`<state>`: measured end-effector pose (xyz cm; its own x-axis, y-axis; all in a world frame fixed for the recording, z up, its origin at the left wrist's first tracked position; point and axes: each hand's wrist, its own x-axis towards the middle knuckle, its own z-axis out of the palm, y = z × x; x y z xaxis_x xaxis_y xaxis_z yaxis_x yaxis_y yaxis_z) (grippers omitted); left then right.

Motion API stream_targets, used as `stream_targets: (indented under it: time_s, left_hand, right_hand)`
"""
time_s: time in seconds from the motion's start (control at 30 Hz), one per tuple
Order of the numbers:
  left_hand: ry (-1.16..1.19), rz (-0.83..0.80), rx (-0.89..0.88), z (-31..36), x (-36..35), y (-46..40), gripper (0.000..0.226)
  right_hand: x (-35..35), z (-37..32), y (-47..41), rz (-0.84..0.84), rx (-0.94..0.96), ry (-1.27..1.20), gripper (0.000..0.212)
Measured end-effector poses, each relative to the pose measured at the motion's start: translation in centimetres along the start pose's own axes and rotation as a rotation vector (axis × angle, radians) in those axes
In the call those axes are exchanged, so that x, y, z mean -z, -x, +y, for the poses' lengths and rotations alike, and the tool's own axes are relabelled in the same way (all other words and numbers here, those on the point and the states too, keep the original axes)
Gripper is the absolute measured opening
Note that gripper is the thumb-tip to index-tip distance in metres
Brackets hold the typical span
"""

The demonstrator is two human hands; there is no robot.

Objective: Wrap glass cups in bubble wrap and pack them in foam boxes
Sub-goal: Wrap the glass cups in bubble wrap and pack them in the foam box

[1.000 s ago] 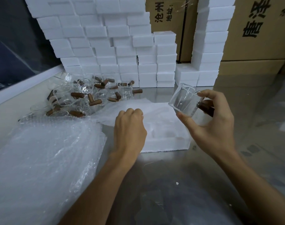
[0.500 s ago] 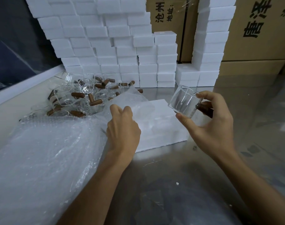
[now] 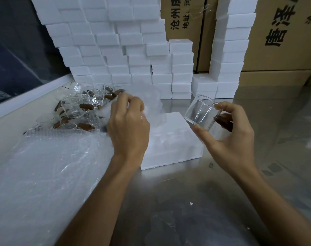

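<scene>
My right hand (image 3: 229, 139) grips a clear glass cup (image 3: 201, 112) with a brown wooden handle, held tilted in the air to the right of a white foam box (image 3: 176, 144) lying on the steel table. My left hand (image 3: 128, 125) pinches a sheet of bubble wrap (image 3: 151, 103) and holds it lifted above the box's left end. The rest of the bubble wrap pile (image 3: 44, 174) lies at the left.
A heap of glass cups with brown handles (image 3: 80, 109) lies at the back left. Stacked white foam boxes (image 3: 115, 50) form a wall behind, with another stack (image 3: 229, 50) at the right. Cardboard cartons (image 3: 284, 32) stand behind. The steel table (image 3: 186, 201) extends toward me.
My left hand has lifted the bubble wrap sheet off the foam box and raised it up and back. The right hand with the cup has stayed nearly still.
</scene>
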<state>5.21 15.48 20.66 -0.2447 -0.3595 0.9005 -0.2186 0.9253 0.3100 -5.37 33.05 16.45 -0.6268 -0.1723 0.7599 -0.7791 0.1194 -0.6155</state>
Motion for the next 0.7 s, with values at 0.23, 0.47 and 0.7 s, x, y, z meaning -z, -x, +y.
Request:
stream_targets:
  time_s: [0.23,0.47,0.7]
  left_hand:
    - [-0.090,0.331,-0.050,0.8,2.8,-3.4,0.035]
    - [-0.496,-0.169,0.504,-2.9,3.9,-3.4,0.024]
    - [-0.398,-0.292,0.519,-3.1,2.9,-2.5,0.034]
  right_hand:
    - [0.4,-0.1,-0.3,0.017,-0.006,-0.019,0.056]
    - [0.0,-0.2,-0.2,-0.014,-0.018,-0.014,0.057]
    - [-0.2,-0.2,-0.2,-0.028,-0.033,-0.018,0.056]
